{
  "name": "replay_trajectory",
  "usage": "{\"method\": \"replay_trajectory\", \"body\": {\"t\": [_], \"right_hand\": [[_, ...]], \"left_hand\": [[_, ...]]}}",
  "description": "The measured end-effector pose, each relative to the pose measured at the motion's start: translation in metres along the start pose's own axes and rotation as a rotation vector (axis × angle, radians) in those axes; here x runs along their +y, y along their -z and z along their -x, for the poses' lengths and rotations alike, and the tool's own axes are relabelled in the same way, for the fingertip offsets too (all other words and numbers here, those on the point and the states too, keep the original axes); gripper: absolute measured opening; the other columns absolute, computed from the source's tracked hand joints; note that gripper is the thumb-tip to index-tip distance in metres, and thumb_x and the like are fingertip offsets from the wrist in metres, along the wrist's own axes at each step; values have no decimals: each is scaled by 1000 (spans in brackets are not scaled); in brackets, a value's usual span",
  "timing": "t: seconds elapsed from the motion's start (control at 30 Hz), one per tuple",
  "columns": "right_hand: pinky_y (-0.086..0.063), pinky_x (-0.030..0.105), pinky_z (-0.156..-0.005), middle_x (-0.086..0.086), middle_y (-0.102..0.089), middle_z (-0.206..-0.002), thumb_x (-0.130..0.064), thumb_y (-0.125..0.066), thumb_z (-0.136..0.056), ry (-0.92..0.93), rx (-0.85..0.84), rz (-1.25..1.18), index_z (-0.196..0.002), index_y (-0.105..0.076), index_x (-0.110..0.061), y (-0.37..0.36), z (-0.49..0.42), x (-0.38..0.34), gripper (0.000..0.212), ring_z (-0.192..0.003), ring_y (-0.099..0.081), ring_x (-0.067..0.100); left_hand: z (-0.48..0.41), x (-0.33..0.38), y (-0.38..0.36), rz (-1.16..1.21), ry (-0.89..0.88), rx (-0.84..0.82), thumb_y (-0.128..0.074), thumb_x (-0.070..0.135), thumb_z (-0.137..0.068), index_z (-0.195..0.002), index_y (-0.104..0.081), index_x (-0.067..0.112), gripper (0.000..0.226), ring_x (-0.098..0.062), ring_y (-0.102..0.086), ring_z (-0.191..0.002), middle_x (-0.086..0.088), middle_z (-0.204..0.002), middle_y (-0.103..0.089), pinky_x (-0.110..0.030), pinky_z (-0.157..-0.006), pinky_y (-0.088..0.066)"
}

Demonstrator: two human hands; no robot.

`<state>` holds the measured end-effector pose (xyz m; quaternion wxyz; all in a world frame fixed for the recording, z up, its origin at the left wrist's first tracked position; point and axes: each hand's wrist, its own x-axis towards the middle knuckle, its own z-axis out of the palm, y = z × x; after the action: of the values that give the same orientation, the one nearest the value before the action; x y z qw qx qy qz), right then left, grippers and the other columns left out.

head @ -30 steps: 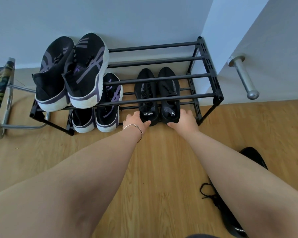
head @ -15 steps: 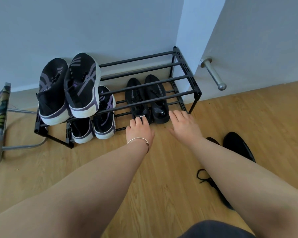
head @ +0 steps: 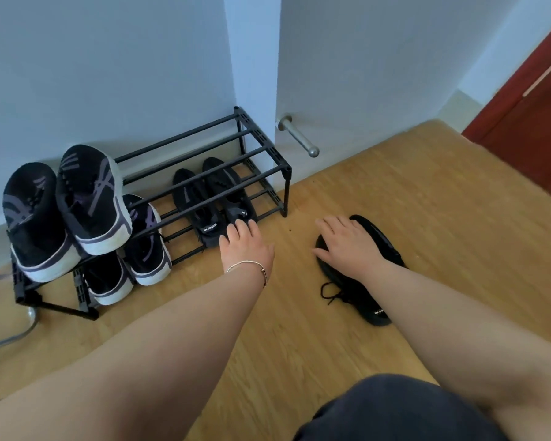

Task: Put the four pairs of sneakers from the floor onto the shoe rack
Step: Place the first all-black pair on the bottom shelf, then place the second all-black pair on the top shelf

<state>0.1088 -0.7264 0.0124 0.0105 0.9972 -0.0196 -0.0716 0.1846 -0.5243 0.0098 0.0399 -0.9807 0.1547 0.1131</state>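
Observation:
A black two-tier shoe rack (head: 261,151) stands against the wall. A black-and-purple pair with white soles (head: 67,205) rests on its top tier at the left. Another such pair (head: 140,246) sits below it, and an all-black pair (head: 210,202) sits on the lower tier at the right. A black pair (head: 376,237) lies on the floor to the right of the rack. My left hand (head: 245,246) hovers open just in front of the all-black pair's heels. My right hand (head: 347,246) lies spread over the floor pair, fingers apart, not closed on it.
A metal door stopper (head: 299,138) juts from the wall right of the rack. A red-brown door (head: 528,116) stands at the far right. A metal chair leg (head: 13,332) curves on the floor at the left. Wooden floor (head: 427,186) lies beyond the floor pair.
Both hands have drawn back from the all-black pair on the lower tier. My right hand has swung right and come down onto the black pair on the floor. The view has shifted right.

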Motion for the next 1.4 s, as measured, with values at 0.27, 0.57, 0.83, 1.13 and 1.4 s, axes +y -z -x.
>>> {"method": "replay_trajectory", "body": {"t": [0.27, 0.57, 0.83, 1.13, 1.4], "right_hand": [[-37, 43, -112, 9, -40, -154, -56, -43, -99, -123, -27, -90, -155, -28, -13, 3, 7, 64, 72, -139, -39, 29], [-37, 43, -113, 12, -41, -153, -50, -51, -99, -306, -93, -254, -152, -33, -11, -41, 7, 129, 68, -139, -39, 31], [-47, 42, -102, 14, -49, -142, -64, -53, -91, -457, -338, -309, -147, -38, -8, -92, 17, 172, 80, -128, -49, 32], [-54, 38, -79, 8, -67, -113, -54, -68, -87, -629, -404, -641, -122, -58, -11, -122, 11, 192, 56, -99, -65, 29], [-50, 38, -77, 5, -66, -101, -40, -80, -82, -744, -409, -872, -112, -61, -11, -129, 5, 200, 45, -90, -60, 25]], "left_hand": [[-3, 40, 6, -11, -16, 11, -34, 55, -100, -156, -20, 8, 75, -34, -29, -143, -16, -157, -29, -45, -115, -30], [-9, 106, -23, 20, -6, -64, -34, 56, -100, -151, -29, 9, 70, -28, -44, -123, -11, -140, -43, -37, -98, -44], [-19, 170, -58, 168, 86, -252, -35, 57, -100, -144, -35, 11, 64, -27, -46, -117, -11, -132, -45, -35, -86, -47], [-28, 213, -97, 342, 344, -479, -43, 61, -96, -132, -44, 5, 66, -30, -55, -116, -14, -130, -49, -37, -90, -47], [-25, 218, -119, 738, 632, -582, -53, 48, -98, -131, -43, -1, 61, -33, -64, -108, -16, -121, -62, -37, -84, -51]]}}
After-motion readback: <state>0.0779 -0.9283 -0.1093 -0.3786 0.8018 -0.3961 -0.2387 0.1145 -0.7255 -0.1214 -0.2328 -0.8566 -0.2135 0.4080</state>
